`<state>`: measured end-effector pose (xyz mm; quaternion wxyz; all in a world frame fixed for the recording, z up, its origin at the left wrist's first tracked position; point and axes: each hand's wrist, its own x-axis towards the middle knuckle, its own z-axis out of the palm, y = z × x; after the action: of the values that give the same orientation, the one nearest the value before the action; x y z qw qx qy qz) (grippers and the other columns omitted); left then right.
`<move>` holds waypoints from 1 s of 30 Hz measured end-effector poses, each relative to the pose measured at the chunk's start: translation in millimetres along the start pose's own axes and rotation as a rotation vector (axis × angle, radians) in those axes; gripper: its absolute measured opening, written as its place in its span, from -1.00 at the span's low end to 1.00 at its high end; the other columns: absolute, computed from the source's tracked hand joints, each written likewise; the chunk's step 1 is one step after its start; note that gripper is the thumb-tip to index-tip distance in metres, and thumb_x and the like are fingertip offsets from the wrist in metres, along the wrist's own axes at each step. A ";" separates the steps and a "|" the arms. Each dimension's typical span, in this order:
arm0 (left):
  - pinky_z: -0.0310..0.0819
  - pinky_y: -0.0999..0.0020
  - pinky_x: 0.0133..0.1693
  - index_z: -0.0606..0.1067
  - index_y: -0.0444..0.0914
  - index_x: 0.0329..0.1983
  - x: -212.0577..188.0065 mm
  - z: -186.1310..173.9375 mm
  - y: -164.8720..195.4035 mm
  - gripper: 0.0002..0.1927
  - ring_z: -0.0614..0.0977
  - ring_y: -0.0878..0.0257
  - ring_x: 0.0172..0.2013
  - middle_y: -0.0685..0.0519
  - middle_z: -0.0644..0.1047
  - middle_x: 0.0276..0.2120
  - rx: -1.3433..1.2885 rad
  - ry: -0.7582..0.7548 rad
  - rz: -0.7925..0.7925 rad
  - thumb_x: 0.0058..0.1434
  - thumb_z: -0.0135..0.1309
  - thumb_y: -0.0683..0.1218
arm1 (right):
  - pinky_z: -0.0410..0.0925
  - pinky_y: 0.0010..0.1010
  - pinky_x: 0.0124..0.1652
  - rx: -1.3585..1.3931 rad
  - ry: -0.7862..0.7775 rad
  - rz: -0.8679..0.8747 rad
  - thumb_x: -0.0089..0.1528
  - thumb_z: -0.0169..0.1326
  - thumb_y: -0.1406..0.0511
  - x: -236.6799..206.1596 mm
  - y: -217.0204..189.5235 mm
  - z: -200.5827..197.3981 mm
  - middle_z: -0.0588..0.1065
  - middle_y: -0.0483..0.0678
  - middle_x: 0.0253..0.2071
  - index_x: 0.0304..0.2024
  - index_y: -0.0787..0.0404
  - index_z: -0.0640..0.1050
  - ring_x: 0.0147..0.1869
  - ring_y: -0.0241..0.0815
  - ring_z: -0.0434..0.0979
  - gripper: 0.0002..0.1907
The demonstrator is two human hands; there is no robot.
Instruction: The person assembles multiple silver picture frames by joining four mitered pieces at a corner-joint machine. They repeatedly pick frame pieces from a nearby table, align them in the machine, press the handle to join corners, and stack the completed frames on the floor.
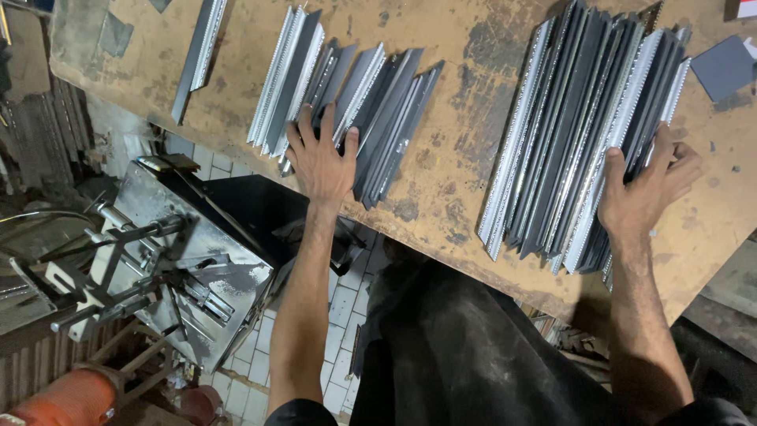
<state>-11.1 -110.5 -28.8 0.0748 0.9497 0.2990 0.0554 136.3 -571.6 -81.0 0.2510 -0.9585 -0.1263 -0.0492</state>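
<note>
Worn wooden bench [457, 118] carries two stacks: grey metal strips [347, 95], [583, 118]

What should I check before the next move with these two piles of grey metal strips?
1. Left hand flat on the smaller pile: ok.
2. Right hand gripping the larger pile at its right side: ok.
3. Larger pile fully on the workbench: not ok, its near ends reach the edge.
4. Strips squared up: not ok, both piles fanned.
5. Fingers clear of the toothed edges: cannot tell.
6. Single strip at far left clear of the hands: ok.
</note>
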 end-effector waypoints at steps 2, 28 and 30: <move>0.15 -0.26 0.20 0.29 -0.02 0.47 -3.9 1.3 1.4 -0.38 0.26 -0.29 0.33 -0.15 0.28 0.37 -0.060 -0.016 0.039 0.43 -0.08 0.29 | 0.01 0.16 0.29 0.034 0.004 0.007 0.50 0.07 0.05 -1.2 -0.9 -1.6 0.13 0.18 0.14 0.53 0.31 0.26 0.32 0.11 0.08 -0.30; 0.30 -0.08 0.11 0.37 -0.29 0.41 107.0 -33.3 -81.1 -0.41 0.42 -0.20 0.13 -0.21 0.39 0.18 -0.166 -0.114 0.191 0.28 -0.10 -0.12 | 0.16 -0.04 0.18 0.016 0.181 -0.084 0.53 0.01 0.10 -15.6 -36.2 -19.7 0.17 0.09 0.12 0.50 0.24 0.30 0.23 -0.05 0.17 -0.42; 0.22 -0.14 0.18 0.40 -0.17 0.45 97.7 -24.6 -66.3 -0.45 0.39 -0.20 0.10 -0.16 0.42 0.18 -0.232 -0.160 0.051 0.43 -0.03 0.06 | 0.22 -0.05 0.15 0.144 0.272 -0.250 0.48 -0.01 0.11 -18.0 -74.0 -19.7 0.26 0.10 0.11 0.37 0.19 0.40 0.22 -0.03 0.25 -0.52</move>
<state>27.7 2.1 -10.3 0.2063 0.9434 0.2593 0.0155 98.5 -522.9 -32.1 0.3254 -0.8995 -0.2123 -0.2000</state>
